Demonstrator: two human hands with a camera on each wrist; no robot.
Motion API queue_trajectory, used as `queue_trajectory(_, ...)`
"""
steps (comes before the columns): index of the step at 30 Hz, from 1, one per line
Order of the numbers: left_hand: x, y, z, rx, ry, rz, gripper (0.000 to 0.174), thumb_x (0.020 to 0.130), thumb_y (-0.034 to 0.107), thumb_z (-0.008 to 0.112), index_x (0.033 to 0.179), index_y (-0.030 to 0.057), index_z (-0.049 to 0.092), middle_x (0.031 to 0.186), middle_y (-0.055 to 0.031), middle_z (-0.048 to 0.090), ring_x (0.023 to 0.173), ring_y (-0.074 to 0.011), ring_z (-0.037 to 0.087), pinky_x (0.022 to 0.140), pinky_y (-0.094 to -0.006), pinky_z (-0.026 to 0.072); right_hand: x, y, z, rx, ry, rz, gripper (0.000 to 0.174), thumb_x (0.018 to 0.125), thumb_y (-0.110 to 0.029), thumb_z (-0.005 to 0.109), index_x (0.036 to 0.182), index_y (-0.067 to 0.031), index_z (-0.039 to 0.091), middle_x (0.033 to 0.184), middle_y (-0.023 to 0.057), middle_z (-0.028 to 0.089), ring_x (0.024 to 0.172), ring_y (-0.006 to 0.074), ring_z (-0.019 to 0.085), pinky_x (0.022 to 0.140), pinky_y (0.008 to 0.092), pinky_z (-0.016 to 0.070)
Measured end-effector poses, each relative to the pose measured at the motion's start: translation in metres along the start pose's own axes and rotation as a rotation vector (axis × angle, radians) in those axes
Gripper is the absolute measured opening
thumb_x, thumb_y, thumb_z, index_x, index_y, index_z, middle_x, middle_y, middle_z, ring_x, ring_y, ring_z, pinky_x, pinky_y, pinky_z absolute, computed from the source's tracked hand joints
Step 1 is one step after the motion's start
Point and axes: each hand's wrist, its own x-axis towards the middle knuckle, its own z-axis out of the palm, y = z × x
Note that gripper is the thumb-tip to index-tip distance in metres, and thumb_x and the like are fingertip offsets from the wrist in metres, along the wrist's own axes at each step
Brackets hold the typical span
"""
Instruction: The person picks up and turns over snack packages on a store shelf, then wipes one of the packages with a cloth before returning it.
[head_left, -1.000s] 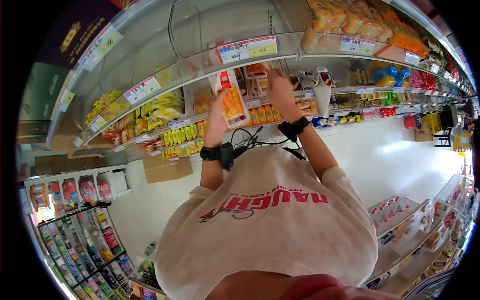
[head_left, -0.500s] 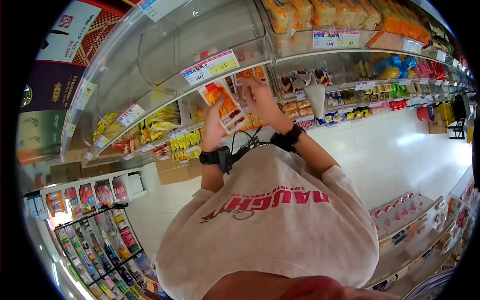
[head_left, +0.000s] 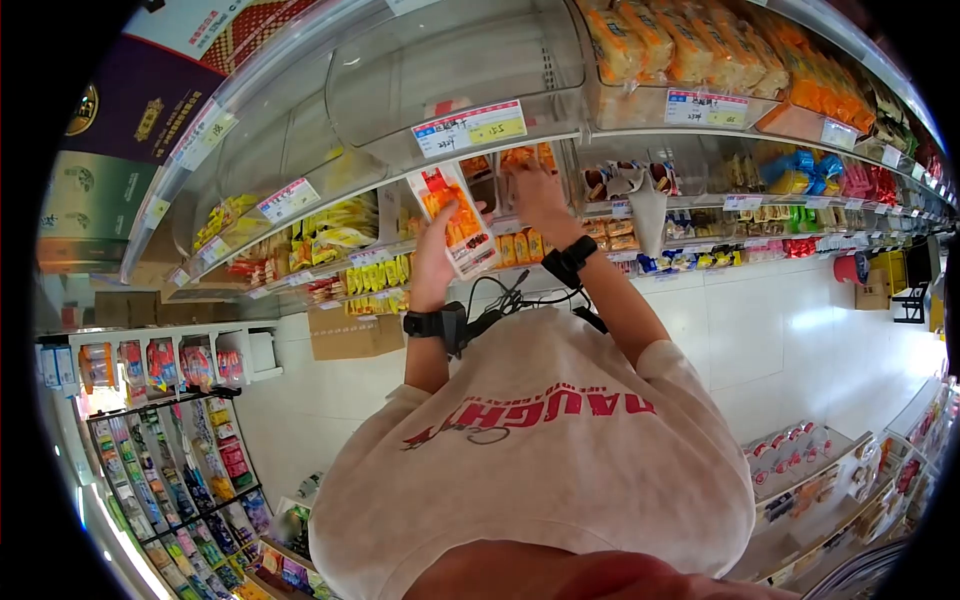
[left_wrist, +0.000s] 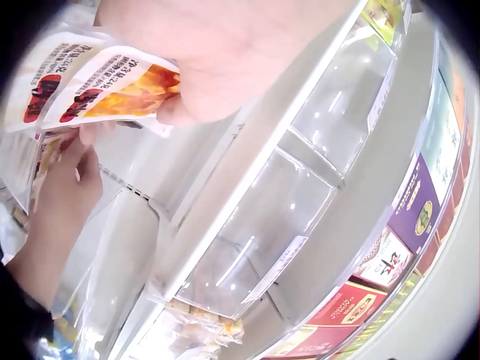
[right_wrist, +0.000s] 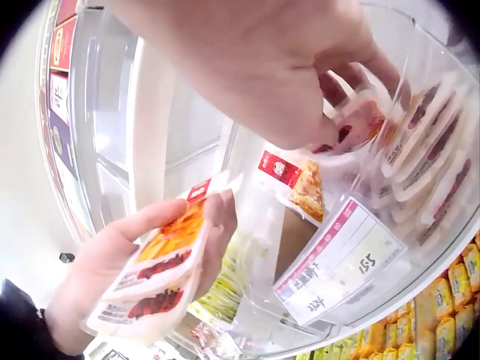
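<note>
My left hand grips a small stack of flat snack packs, white with orange food pictures, thumb across the front. Two overlapping packs show in the right wrist view. My right hand reaches into a clear shelf bin under a price tag. Its thumb and fingers are around another snack pack there, partly hidden by the hand. Beside those fingers, several like packs stand in a row behind the clear divider. One more pack with a red corner lies to the left, behind the price tag.
Above the hands runs a shelf of clear bins with a tagged front edge. Bagged bread fills a bin at upper right. Yellow snack bags lie to the left. A cardboard box stands on the floor below.
My right hand moved back from the bin towards the held packs, then returned into the bin to another pack. My left hand keeps its grip on the packs, and the head view has shifted.
</note>
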Motion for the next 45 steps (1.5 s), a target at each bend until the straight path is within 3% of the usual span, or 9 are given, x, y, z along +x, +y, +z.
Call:
queue_trajectory(7,0.001,0.0,-0.014,-0.071,-0.068,-0.05,0.051,0.103,0.042,0.056,0.137,0.0047,0.052,0.123,-0.0232,0.067,0.11,-0.0379,0.068,0.091,-0.0479,0.058,-0.044,-0.031,-0.067,0.6,0.2,0.198,0.031,0.098,-0.004,0.058,0.128,-0.0019,0.064,0.112,0.0223,0.067,0.104,0.0375,0.068,0.086,0.037,0.0541)
queue_trajectory(10,-0.005,0.005,-0.008,-0.147,-0.1,-0.04,0.055,0.104,0.049,0.053,0.137,0.0053,0.053,0.121,-0.023,0.067,0.106,-0.0357,0.069,0.091,-0.0464,0.0583,-0.068,-0.056,-0.064,0.655,0.388,-0.22,0.038,0.096,-0.005,0.063,0.134,-0.0029,0.062,0.125,0.0204,0.066,0.117,0.0364,0.063,0.099,0.0386,0.0494)
queue_trajectory(13,-0.01,0.01,-0.004,-0.259,-0.182,-0.096,0.046,0.102,0.045,0.059,0.13,0.0075,0.057,0.112,-0.0185,0.07,0.095,-0.0282,0.072,0.079,-0.0429,0.0617,-0.09,-0.073,-0.052,0.484,0.061,-0.489,0.043,0.094,-0.007,0.066,0.137,-0.0045,0.061,0.138,0.0178,0.062,0.13,0.035,0.056,0.109,0.0412,0.042)
queue_trajectory(17,-0.016,-0.007,-0.029,-0.101,-0.042,0.005,0.032,0.097,0.021,0.07,0.124,0.0063,0.06,0.103,-0.0137,0.072,0.087,-0.0249,0.074,0.07,-0.037,0.0626,-0.103,-0.086,-0.04,0.573,-0.003,-0.502,0.034,0.092,-0.005,0.065,0.126,-0.0022,0.065,0.131,0.0177,0.065,0.128,0.0343,0.057,0.106,0.0418,0.045)
queue_trajectory(26,-0.056,0.001,-0.064,-0.055,-0.063,-0.015,0.031,0.097,0.012,0.068,0.124,-0.0003,0.06,0.11,-0.0178,0.073,0.095,-0.0304,0.075,0.075,-0.0424,0.0636,0.001,-0.013,0.016,0.18,0.402,-0.124,0.044,0.091,-0.012,0.065,0.133,-0.0029,0.054,0.125,0.0265,0.06,0.114,0.0417,0.063,0.097,0.0459,0.0514)
queue_trajectory(32,-0.081,0.008,-0.084,-0.108,-0.082,0.012,0.04,0.095,0.011,0.067,0.131,-0.0021,0.057,0.116,-0.021,0.072,0.1,-0.0332,0.074,0.082,-0.0419,0.062,-0.003,-0.008,0.018,-0.307,0.007,0.201,0.042,0.095,-0.025,0.061,0.131,-0.0041,0.057,0.133,0.0237,0.059,0.119,0.0447,0.057,0.1,0.0506,0.0494)
queue_trajectory(38,-0.081,0.007,-0.112,-0.137,-0.097,0.018,0.042,0.094,0.013,0.066,0.132,-0.0021,0.056,0.115,-0.0234,0.071,0.099,-0.0361,0.074,0.082,-0.0436,0.0624,-0.029,-0.01,0.002,-0.038,0.445,0.117,0.023,0.095,-0.017,0.063,0.113,-0.0036,0.066,0.095,0.0251,0.069,0.092,0.0467,0.065,0.077,0.0527,0.0524)
queue_trajectory(43,-0.083,0.013,-0.109,-0.175,-0.111,0.012,0.041,0.095,0.011,0.065,0.132,-0.0021,0.055,0.113,-0.0224,0.072,0.098,-0.0361,0.074,0.082,-0.044,0.0625,-0.084,-0.054,-0.044,1.105,0.359,0.393,0.025,0.106,-0.019,0.057,0.125,-0.0031,0.059,0.1,0.002,0.068,0.091,0.0093,0.064,0.073,0.0287,0.0542)
queue_trajectory(45,-0.081,0.014,-0.101,-0.168,-0.107,-0.007,0.041,0.095,0.011,0.064,0.132,-0.0021,0.055,0.113,-0.0224,0.072,0.098,-0.0357,0.074,0.082,-0.0442,0.0626,-0.101,-0.056,-0.047,1.284,0.388,0.419,0.025,0.105,-0.017,0.057,0.127,-0.0043,0.058,0.107,0.0025,0.068,0.096,0.0108,0.065,0.077,0.0292,0.0556)
